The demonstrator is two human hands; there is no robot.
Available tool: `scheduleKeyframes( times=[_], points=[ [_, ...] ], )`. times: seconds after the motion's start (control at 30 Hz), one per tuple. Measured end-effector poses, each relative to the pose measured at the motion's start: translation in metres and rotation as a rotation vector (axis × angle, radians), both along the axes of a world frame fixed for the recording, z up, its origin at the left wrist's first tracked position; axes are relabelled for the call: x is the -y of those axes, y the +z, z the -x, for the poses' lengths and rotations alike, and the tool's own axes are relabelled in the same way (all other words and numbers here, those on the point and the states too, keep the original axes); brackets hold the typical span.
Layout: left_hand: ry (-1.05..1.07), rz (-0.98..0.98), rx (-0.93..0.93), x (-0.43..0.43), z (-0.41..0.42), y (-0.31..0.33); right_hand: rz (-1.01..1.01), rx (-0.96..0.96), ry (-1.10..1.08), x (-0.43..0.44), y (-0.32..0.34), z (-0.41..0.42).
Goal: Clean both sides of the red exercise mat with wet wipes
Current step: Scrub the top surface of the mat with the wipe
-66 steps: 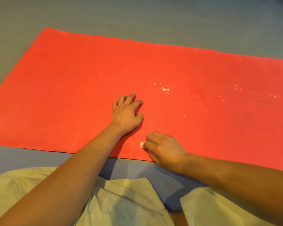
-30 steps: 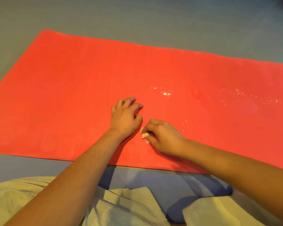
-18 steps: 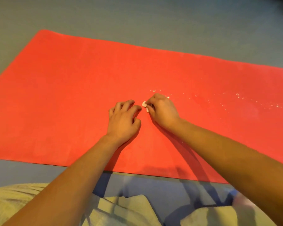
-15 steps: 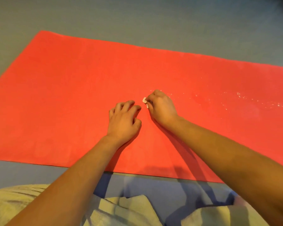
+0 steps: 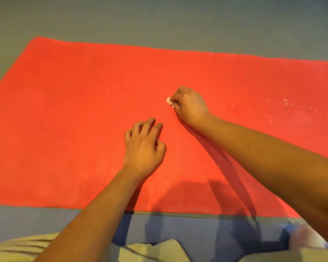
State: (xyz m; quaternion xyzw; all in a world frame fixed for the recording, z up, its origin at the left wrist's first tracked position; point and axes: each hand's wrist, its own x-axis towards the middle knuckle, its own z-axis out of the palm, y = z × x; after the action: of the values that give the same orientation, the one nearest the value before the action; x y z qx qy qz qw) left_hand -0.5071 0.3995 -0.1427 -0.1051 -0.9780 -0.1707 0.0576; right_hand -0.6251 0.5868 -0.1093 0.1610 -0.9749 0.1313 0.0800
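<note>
On the grey floor (image 5: 159, 19), the red exercise mat (image 5: 64, 110) is lying flat with one face up, spanning the view from nine o'clock to three o'clock. Toward nine o'clock its surface is showing no specks, only faint pale mottling. Whether that stretch is already wiped cannot be told. Just below the centre of the view, the left hand (image 5: 143, 146) is resting on the mat. Its fingers are loosely curled with the tips touching the surface, holding nothing and apparently steadying the mat. At one o'clock from it, the wet wipe (image 5: 169, 101) is showing as a small white wad against the mat. The right hand (image 5: 190, 106) is pinching it, fingers curled tightly round it. Toward three o'clock, white specks (image 5: 292, 106) are lying scattered on the surface, well apart from the wipe. Judged from this layout, the upper face is being cleaned and is unfinished, since the specked area is awaiting the wipe. The underside is lying hidden against the floor, so its condition cannot be told. If it is undone, the mat needs turning over.
</note>
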Motion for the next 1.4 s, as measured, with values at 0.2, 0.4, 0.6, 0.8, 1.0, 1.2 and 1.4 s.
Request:
scheduleKeyframes(
  times=[0.2, 0.4, 0.6, 0.8, 1.0, 1.2, 1.4],
  points=[
    [0.001, 0.034, -0.005, -0.002, -0.001, 0.003, 0.010, 0.037, -0.103, 0.012, 0.007, 0.005],
    [0.019, 0.055, 0.025, -0.006, 0.001, 0.005, 0.000, 0.008, 0.172, 0.000, 0.005, -0.071],
    [0.015, 0.080, 0.007, -0.006, 0.001, 0.003, -0.047, -0.050, 0.086, -0.003, 0.001, 0.009],
    [0.025, 0.044, -0.006, -0.006, 0.001, 0.003, -0.026, 0.004, -0.077, 0.005, 0.006, 0.053],
    [0.024, 0.029, 0.019, -0.008, 0.018, 0.015, 0.018, 0.006, 0.103, -0.002, 0.003, -0.014],
    [-0.059, 0.017, -0.016, -0.024, 0.088, 0.015, 0.104, 0.010, -0.004, 0.000, -0.002, 0.006],
    [-0.083, 0.022, -0.105, -0.035, 0.129, 0.005, 0.061, -0.031, -0.171, -0.017, -0.005, 0.110]
  ],
)
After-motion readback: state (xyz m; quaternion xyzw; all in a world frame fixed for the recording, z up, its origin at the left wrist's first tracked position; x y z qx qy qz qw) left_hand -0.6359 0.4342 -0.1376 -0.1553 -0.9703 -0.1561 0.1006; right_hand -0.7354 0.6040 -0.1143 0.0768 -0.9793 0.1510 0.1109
